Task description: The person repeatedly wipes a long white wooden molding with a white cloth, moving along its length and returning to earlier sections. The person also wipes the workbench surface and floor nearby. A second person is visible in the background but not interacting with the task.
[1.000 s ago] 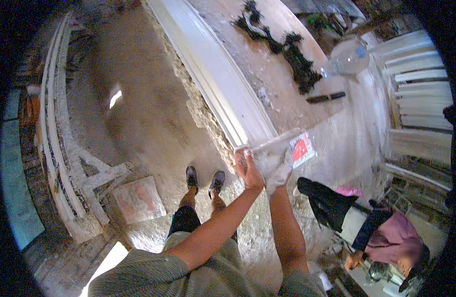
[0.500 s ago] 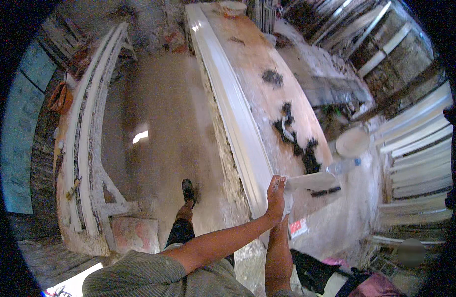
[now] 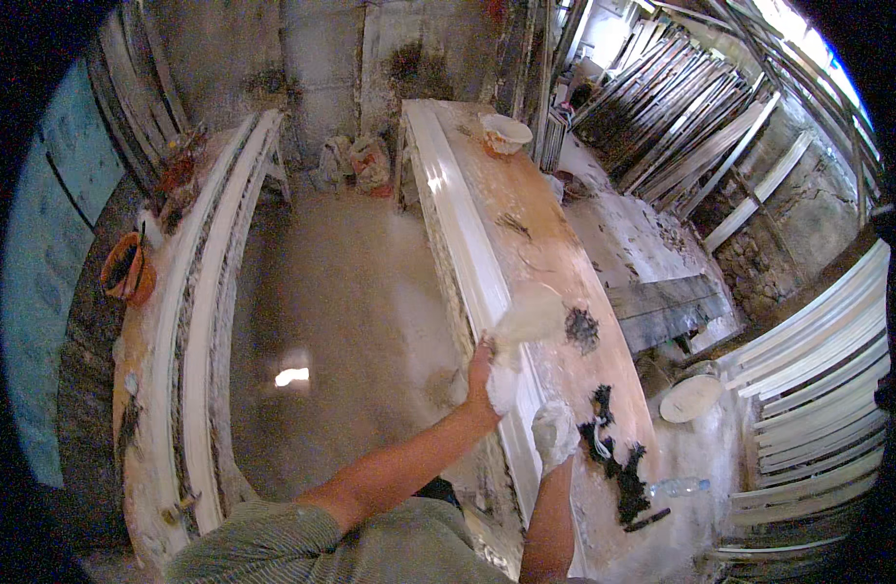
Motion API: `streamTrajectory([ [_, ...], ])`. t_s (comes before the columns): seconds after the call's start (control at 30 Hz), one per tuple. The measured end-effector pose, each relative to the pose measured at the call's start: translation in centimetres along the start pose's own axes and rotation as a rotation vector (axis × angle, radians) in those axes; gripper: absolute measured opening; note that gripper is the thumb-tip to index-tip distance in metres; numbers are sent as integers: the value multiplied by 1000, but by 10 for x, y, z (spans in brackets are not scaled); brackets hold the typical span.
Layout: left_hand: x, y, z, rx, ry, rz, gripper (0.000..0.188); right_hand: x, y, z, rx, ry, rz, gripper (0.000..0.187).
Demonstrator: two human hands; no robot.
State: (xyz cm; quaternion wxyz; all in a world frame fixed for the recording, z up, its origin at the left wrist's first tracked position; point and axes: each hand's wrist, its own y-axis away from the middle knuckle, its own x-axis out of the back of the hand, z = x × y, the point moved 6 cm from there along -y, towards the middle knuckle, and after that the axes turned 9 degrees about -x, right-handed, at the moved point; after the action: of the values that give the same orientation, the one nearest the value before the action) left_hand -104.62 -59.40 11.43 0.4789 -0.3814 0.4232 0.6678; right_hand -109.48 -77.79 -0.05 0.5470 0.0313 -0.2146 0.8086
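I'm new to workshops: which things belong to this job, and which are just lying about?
Apparently in use:
pale blurred object in the left hand
long white strip nearby

Apparently lying about:
clear plastic bottle
short dark bar
orange bucket

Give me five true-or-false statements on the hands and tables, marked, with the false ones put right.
1. White material covers much of the right hand. True.
2. The clear bottle lies to the right of the black clumps. True.
3. The left hand holds the clear bottle. False: the left hand is at a pale, blurred tool.
4. The white bowl sits at the near end. False: the white bowl is at the far end of the right-hand table.
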Motion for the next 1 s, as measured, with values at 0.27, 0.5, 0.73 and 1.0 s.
streamTrajectory([
  [0.27,41,-232,145,-68,418,-296,31,9,-220,-42,-191,-1350,-259,10],
  [0.5,85,-432,291,-194,336,-419,30,1,-428,-113,-175,-1801,-57,8],
  [0.73,112,-576,425,-403,308,-476,26,12,-649,-164,-104,-1742,-113,12],
  [1.0,182,-780,540,-575,129,-219,28,-18,-846,-286,-164,-1483,14,14],
])
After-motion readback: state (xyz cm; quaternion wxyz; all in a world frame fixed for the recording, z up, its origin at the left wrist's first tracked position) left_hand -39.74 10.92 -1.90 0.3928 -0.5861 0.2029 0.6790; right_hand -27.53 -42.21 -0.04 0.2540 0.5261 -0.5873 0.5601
